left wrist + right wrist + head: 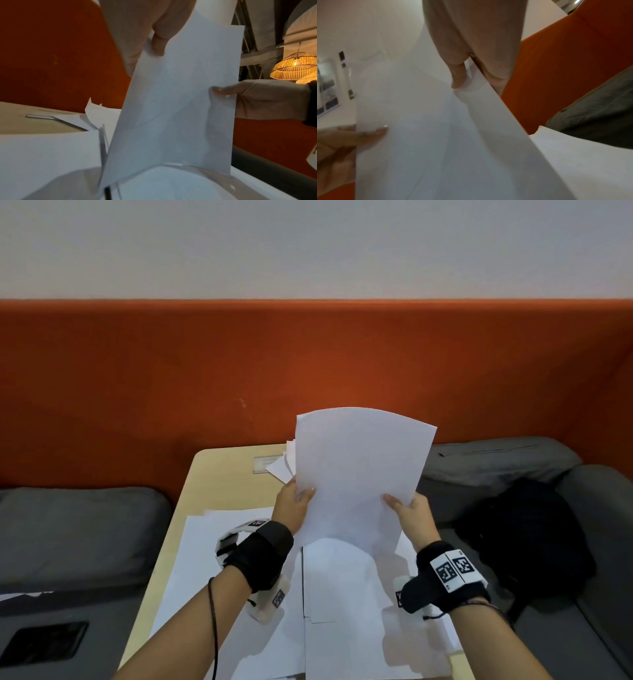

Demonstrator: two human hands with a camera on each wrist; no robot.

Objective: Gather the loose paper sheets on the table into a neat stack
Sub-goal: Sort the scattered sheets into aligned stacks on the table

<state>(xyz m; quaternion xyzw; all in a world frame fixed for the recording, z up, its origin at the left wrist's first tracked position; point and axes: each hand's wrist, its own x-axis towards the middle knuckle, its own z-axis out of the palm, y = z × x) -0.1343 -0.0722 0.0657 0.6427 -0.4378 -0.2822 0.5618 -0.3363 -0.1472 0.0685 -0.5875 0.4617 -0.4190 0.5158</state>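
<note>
A bundle of white paper sheets (359,474) stands upright over the table, its lower edge near the sheets below. My left hand (294,503) pinches its left edge, thumb in front. My right hand (407,508) pinches the right edge the same way. The left wrist view shows the bundle (180,101) with my left hand (154,46) pinching it at the top and my right hand (228,93) gripping the far side. In the right wrist view my right hand (462,78) pinches the bundle's edge (436,135). More loose sheets (342,594) lie flat on the wooden table (219,477).
Loose sheets (279,467) also stick out behind the bundle at the table's far end. A grey bench cushion (75,529) lies left, with a dark phone (44,643) nearer me. A black bag (524,539) sits on the right seat. An orange backrest (308,364) rises behind.
</note>
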